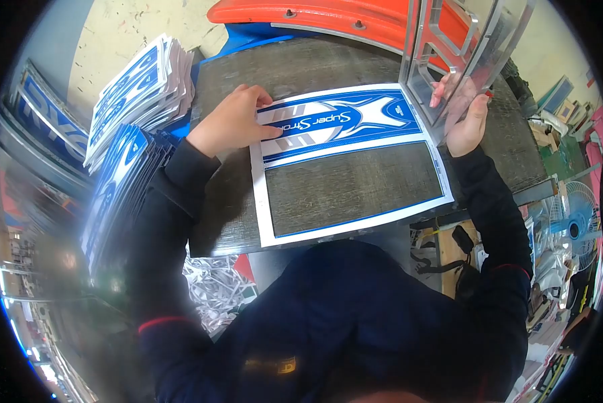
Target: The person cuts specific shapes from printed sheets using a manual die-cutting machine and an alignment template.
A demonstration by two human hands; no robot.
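Observation:
A printed sheet (341,125) in blue and white lies on the dark work board (355,188), with a rectangular opening cut through its nearer half. At the sheet's left edge rests my left hand (237,121), thumb and fingers apart on the print. My right hand (467,124) is closed around a clear frame-like die (442,74) with metal edges, which stands tilted up at the sheet's right end. Some of that hand's fingers show through the clear material.
Left of the board are a pile of uncut printed sheets (140,87) and a stack of cut blue pieces (123,174). An orange machine part (328,15) spans the back. Paper scraps (214,289) lie below, and a blue fan (575,230) stands at right.

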